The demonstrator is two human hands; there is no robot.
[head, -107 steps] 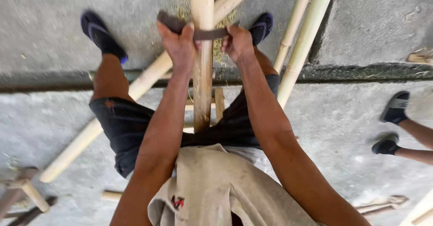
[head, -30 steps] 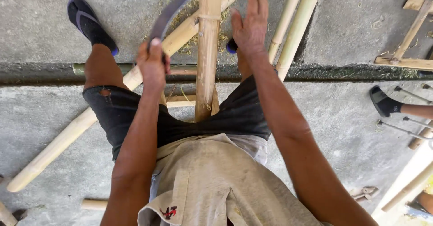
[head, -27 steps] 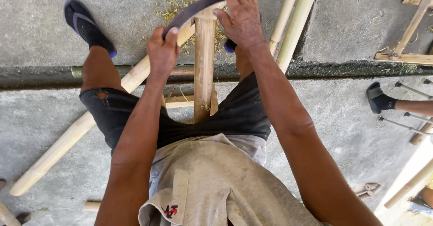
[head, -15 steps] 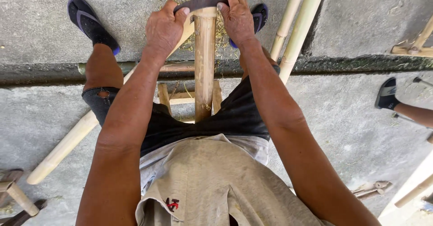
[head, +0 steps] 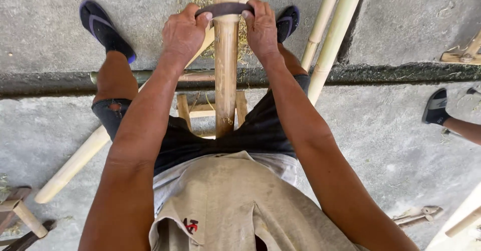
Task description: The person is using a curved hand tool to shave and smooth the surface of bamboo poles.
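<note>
Change: a second ago the left hand alone swung the blade and the right hand was lifted open; now both grip it, laid across the pole
Left hand: the left hand (head: 183,33) is curled tight round the left end of the dark curved metal blade (head: 224,8)
Right hand: the right hand (head: 260,28) is clamped on the blade's right end, fingers folded over it
Blade: lies crosswise on top of the upright pale bamboo pole (head: 226,55), touching it, between the two fists
Pole: runs from between the person's thighs away toward the top edge, over a low wooden frame (head: 193,109)
Other bamboo: a long bamboo pole (head: 75,163) slants from lower left up behind the hands; two thinner bamboo poles (head: 333,35) lean at the right
Feet: dark sandals with blue edges (head: 105,28) sit on the grey concrete floor (head: 45,25), one on each side of the pole
Nearby: another person's sandalled foot (head: 435,105) shows at the right edge, well apart from the hands
</note>
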